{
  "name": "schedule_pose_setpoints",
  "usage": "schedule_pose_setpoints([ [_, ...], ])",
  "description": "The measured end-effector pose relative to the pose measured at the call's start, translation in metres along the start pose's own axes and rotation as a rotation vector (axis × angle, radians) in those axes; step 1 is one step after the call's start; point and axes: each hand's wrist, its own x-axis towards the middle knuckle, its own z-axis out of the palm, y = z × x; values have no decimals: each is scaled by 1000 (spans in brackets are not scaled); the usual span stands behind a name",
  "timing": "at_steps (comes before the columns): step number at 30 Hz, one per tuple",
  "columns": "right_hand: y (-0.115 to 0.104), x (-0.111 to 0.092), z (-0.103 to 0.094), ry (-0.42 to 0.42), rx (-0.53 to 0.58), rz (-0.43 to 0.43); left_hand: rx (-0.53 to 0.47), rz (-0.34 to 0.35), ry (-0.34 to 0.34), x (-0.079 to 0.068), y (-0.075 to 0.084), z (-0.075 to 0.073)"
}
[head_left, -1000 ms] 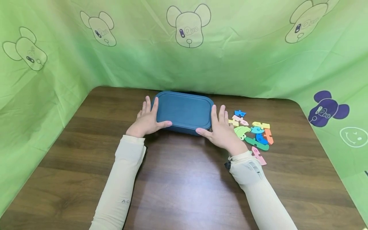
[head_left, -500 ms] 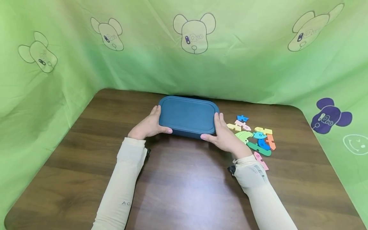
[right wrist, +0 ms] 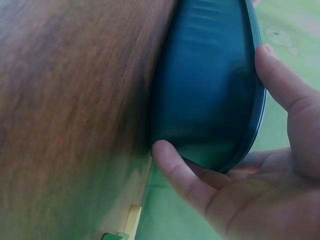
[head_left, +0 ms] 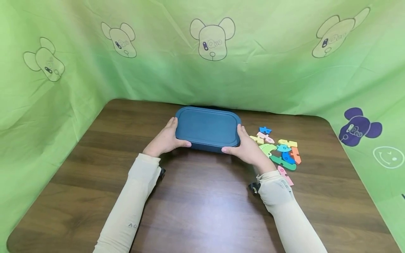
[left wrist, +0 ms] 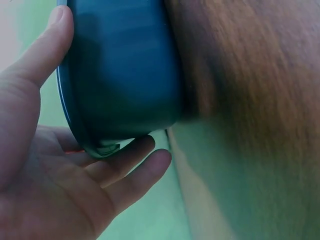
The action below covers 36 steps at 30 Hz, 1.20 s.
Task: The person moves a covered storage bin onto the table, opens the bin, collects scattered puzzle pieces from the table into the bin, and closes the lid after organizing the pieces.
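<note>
A dark blue rectangular box [head_left: 207,126] with rounded corners and a flat lid sits on the table near its back edge. At its left end my left hand [head_left: 164,140] holds it, thumb along the front rim and fingers round the side. My right hand [head_left: 248,149] grips the opposite end in the same way. In the left wrist view, the left thumb [left wrist: 55,40] touches the rim of the box and the fingertips reach along its end wall. The right wrist view has the right thumb [right wrist: 280,75] on the rim, with fingers against the end wall.
Several flat coloured puzzle pieces [head_left: 283,160] lie loose to the right of the right hand, among them a light green crocodile-like head [head_left: 267,148]. The brown wooden table [head_left: 202,211] is bounded by a green printed cloth [head_left: 158,77] behind and at both sides.
Both hands have closed in on the ends of the box; a second ago their fingers were spread and raised at its sides. The view has shifted slightly.
</note>
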Motion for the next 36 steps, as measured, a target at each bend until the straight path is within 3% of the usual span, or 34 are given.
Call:
schedule_pose_setpoints([
  [16,-2,-3,-3,29,1,-38,-20,-14,29,-5,1,0],
  [36,-26,-3,0,222,-151,-52,-88,38,147,-7,-2,-14],
])
